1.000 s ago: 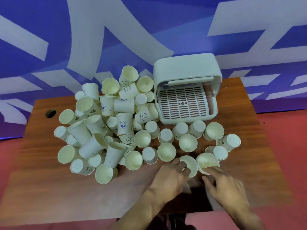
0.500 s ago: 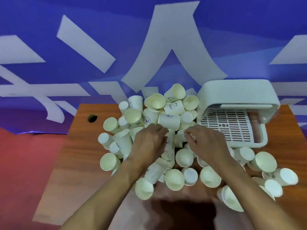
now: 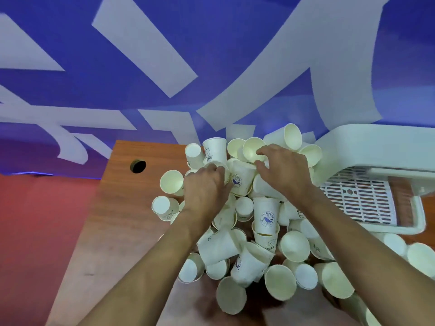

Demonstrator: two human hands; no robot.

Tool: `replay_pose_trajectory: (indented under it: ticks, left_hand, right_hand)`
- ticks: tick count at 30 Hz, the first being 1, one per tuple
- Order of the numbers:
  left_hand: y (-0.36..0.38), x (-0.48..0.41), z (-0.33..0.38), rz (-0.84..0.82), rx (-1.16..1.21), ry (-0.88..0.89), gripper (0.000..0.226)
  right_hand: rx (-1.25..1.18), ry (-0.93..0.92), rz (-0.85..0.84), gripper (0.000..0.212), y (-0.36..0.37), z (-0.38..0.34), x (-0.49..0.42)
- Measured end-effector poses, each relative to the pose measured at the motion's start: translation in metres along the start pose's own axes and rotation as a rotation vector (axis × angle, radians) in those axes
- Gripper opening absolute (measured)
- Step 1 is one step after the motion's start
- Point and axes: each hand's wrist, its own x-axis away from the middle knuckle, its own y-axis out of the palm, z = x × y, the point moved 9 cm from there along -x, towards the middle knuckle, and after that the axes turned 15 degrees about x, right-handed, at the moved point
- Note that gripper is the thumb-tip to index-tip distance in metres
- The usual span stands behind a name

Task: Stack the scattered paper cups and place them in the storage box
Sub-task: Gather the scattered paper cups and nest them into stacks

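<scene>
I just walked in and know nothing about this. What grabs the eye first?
A big jumble of white paper cups covers the wooden table, with the left hand and right hand reaching into its far side. To the right stands an open white storage box with a slatted tray.

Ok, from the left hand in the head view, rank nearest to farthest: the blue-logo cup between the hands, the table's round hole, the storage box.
1. Blue-logo cup: at the left hand's fingertips.
2. Round hole: off to its left.
3. Storage box: far right, beyond the right hand.
</scene>
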Motion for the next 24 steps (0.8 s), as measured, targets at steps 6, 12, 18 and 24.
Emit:
replay_pose_trajectory:
  ticks: [6, 12, 18, 24]
  left_hand:
    - [0.025, -0.003, -0.023, -0.073, 0.003, -0.062, 0.025]
    - [0.01, -0.006, -0.014, 0.009, -0.033, -0.005, 0.035]
    - [-0.009, 0.002, 0.004, 0.04, -0.016, 0.044, 0.033]
    - [-0.033, 0.017, 0.045, 0.107, 0.04, 0.114, 0.019]
  right_hand:
    - [0.078, 0.002, -0.03, 0.037, 0.016, -0.012, -0.022]
    - [0.144, -0.008, -0.027, 0.029, 0.025, -0.02, -0.034]
    - [0.178, 0.005, 0.051, 0.028, 0.006, -0.013, -0.025]
    - [0.033, 0.082, 0.264, 0.017, -0.053, 0.016, 0.017]
